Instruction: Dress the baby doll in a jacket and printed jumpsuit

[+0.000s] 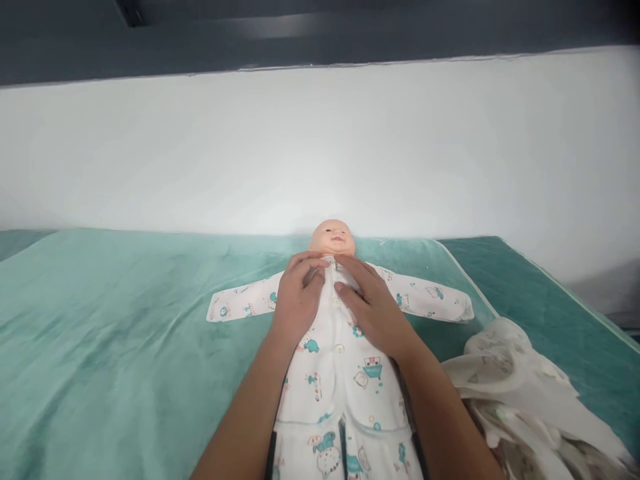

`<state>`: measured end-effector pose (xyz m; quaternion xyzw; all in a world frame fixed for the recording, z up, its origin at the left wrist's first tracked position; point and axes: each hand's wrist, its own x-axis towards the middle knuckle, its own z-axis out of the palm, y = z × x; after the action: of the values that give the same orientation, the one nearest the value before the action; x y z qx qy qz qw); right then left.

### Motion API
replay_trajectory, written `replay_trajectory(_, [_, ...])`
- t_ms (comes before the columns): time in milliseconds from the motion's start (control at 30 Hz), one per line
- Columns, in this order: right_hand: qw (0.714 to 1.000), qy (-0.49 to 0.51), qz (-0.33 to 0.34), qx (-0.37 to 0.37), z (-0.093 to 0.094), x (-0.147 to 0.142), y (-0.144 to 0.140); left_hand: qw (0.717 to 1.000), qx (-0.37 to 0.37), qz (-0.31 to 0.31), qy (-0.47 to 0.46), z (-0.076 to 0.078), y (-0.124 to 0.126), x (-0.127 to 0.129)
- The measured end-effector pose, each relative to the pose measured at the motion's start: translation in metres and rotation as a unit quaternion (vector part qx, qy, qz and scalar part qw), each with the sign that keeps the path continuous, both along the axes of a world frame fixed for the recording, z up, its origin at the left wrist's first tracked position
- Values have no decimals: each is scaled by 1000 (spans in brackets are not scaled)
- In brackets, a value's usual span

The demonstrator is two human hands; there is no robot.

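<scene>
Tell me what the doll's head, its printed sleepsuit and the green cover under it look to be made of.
Doll's head: likely smooth vinyl or plastic, with a soft even sheen. Sleepsuit: thin matte knit, probably cotton, with soft creases, printed figures and small glossy buttons. Green cover: plush fleece or velour, going by its short nap and shaded streaks.

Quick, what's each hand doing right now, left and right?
Left hand: fingers curled, pinching the collar of the white cartoon-print baby romper on the doll.
Right hand: fingers at the romper's button placket; grip cannot be told.

Both hands, left hand (299, 293) and right hand (373, 303), rest on the baby doll (334, 238)'s printed romper (340, 360), fingertips (320, 265) meeting at its collar.
</scene>
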<state>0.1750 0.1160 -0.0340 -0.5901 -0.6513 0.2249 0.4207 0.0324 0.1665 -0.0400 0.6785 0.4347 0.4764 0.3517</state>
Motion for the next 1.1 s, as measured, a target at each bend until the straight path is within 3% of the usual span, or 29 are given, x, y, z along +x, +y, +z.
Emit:
replay_trajectory(233, [999, -19, 21, 18, -1, 0, 0, 1000, 19, -14, -10, 0, 1, 0])
replay_trajectory(400, [1000, 8, -8, 29, -2, 0, 1, 1000, 10, 16, -17, 1, -1, 0])
replay_trajectory(633, [998, 35, -39, 47, -4, -1, 1, 1000, 20, -3, 8, 3, 0, 0])
replay_trajectory(1100, [998, 26, -28, 52, -4, -1, 0, 1000, 9, -4, 6, 1, 0, -1])
